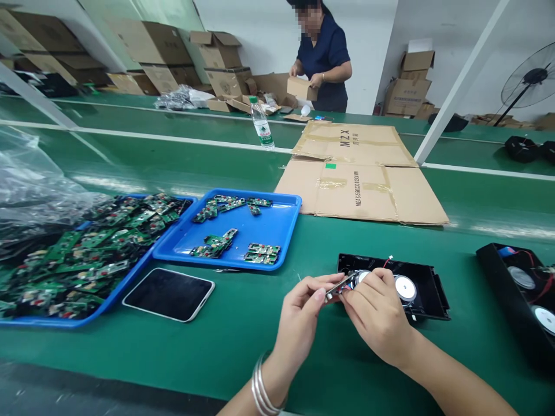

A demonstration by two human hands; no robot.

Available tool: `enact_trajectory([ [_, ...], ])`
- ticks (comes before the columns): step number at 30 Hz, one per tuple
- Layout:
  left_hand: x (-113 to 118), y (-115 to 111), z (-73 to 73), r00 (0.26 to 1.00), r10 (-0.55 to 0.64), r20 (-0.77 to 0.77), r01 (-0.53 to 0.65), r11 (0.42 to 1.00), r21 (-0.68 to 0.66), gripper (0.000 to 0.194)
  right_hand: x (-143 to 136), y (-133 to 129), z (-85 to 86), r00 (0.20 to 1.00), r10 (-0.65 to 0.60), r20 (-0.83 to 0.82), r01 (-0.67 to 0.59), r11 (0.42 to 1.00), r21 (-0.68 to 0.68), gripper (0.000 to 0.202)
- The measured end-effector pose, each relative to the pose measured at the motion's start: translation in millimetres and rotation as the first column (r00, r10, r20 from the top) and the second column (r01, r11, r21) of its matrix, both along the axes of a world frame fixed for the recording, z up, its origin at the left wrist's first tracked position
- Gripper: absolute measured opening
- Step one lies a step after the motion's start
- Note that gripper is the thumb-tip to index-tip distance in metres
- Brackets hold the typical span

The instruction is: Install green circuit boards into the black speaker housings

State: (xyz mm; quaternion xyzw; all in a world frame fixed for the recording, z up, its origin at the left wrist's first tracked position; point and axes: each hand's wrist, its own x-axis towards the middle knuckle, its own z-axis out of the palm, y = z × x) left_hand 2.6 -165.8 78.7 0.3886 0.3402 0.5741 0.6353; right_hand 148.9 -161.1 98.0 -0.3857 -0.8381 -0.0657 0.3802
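1. My left hand (301, 315) is pinching a small circuit board (340, 286).
2. My right hand (380, 312) is bunching its fingers together at the board.
3. An open black casing (422, 273) is lying just beyond, on the tabletop (260, 341).

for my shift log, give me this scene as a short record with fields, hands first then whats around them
left hand: pinches a small board
right hand: fingers at the board, exact grip hidden
under hands: open black case with white discs
right side: another black case, discs and wires inside
left tray: blue, heaped with green boards
middle tray: blue, a few boards in loose groups
phone: lying flat, screen dark
behind: flattened cardboard, bottle upright
across: person holding a small box
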Motion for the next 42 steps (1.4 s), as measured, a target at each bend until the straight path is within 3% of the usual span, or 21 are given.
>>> enact_trajectory([
  [1, -6.9, 3.5, 2.5, 0.998, -0.059, -0.036, 0.058, 0.998, -0.031, 0.008, 1.5, 0.8, -0.5, 0.999, 0.020, 0.033, -0.020, 1.000, -0.007, 0.022],
  [4, -26.1, 11.7, 7.4, 0.957, -0.258, -0.134, 0.236, 0.958, -0.162, 0.037, 3.9, 2.3, 1.8, 0.989, 0.070, 0.127, -0.064, 0.997, -0.048, 0.025],
  [8, -36.8, 12.7, 4.2, 0.880, -0.473, -0.045, 0.435, 0.840, -0.325, 0.058, 14.7, 4.2, 20.3, 0.960, 0.162, 0.229, -0.108, 0.967, -0.231, 0.010],
  [11, -33.5, 6.4, -0.8, 0.814, -0.574, 0.090, 0.560, 0.736, -0.381, 0.062, 41.8, 5.1, 35.2, 0.978, 0.096, 0.183, -0.004, 0.895, -0.446, 0.024],
  [14, -25.4, -0.2, -2.9, 0.754, -0.650, 0.095, 0.631, 0.677, -0.379, 0.049, 79.4, 1.7, 35.4, 0.974, 0.004, 0.228, 0.130, 0.809, -0.573, 0.015],
  [17, -13.5, -2.5, -1.3, 0.785, -0.619, 0.008, 0.581, 0.732, -0.355, 0.041, 109.3, -8.3, 24.5, 0.938, 0.026, 0.347, 0.215, 0.740, -0.637, 0.027],
  [20, 3.1, -1.6, 3.1, 0.837, -0.544, -0.063, 0.498, 0.803, -0.329, 0.041, 120.5, -19.1, 15.2, 0.917, 0.084, 0.389, 0.227, 0.691, -0.686, 0.043],
  [23, 21.4, 0.4, 9.1, 0.880, -0.470, -0.063, 0.434, 0.851, -0.295, 0.040, 117.6, -21.8, 10.3, 0.938, 0.075, 0.338, 0.202, 0.674, -0.710, 0.024],
  [28, 41.0, 3.0, 15.2, 0.902, -0.406, -0.146, 0.347, 0.884, -0.313, 0.037, 107.4, -11.0, -2.0, 1.000, -0.028, 0.003, 0.023, 0.752, -0.658, 0.021],
  [32, 45.9, 3.2, 8.4, 0.864, -0.333, -0.377, 0.255, 0.936, -0.242, 0.036, 95.6, -5.8, -16.0, 0.960, -0.168, -0.224, -0.026, 0.743, -0.668, 0.012],
  [35, 48.5, 2.9, -0.4, 0.809, -0.277, -0.518, 0.215, 0.961, -0.176, 0.038, 86.1, -6.3, -24.1, 0.950, -0.215, -0.225, 0.028, 0.778, -0.627, 0.010],
  [38, 51.6, 2.5, -6.8, 0.748, -0.232, -0.622, 0.196, 0.972, -0.128, 0.036, 80.9, -7.8, -29.7, 0.972, -0.164, -0.169, 0.048, 0.842, -0.537, 0.016],
  [42, 55.3, 1.7, -11.0, 0.679, -0.214, -0.702, 0.216, 0.972, -0.088, 0.034, 79.7, -9.7, -35.2, 0.989, -0.133, -0.061, 0.089, 0.877, -0.472, 0.016],
])
